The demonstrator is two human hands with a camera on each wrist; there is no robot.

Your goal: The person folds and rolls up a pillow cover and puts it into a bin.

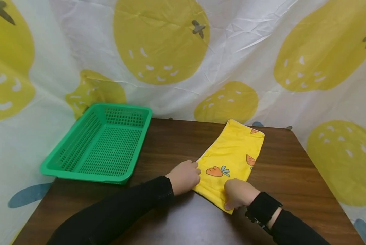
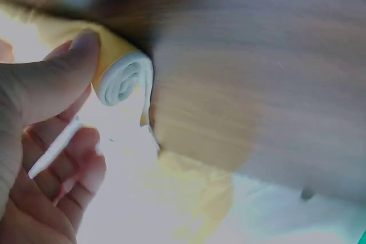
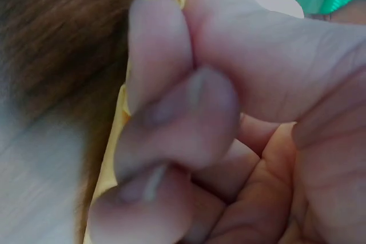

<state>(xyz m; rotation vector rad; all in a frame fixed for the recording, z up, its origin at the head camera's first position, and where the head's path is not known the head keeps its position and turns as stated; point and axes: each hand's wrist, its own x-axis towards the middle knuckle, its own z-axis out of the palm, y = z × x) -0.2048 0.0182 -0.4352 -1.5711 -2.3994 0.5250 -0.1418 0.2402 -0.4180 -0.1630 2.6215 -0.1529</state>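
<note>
A long strip of yellow cloth (image 1: 228, 149) with printed carrots and a white edge lies slantwise on the table. Its near end is rolled up; in the left wrist view the roll's end (image 2: 121, 81) shows as a white spiral. At the left end of that roll, my left hand (image 1: 185, 177) pinches it with the thumb on top. My right hand (image 1: 239, 193) grips the near right corner, its fingers curled against the cloth. Up close in the right wrist view, those fingers cover most of the yellow fabric (image 3: 117, 135).
A green plastic basket (image 1: 126, 176) with slotted sides stands on the left of the brown wooden table (image 1: 280, 170). Behind the table hangs a white curtain (image 1: 170, 102) with yellow fruit prints, touching the back edge.
</note>
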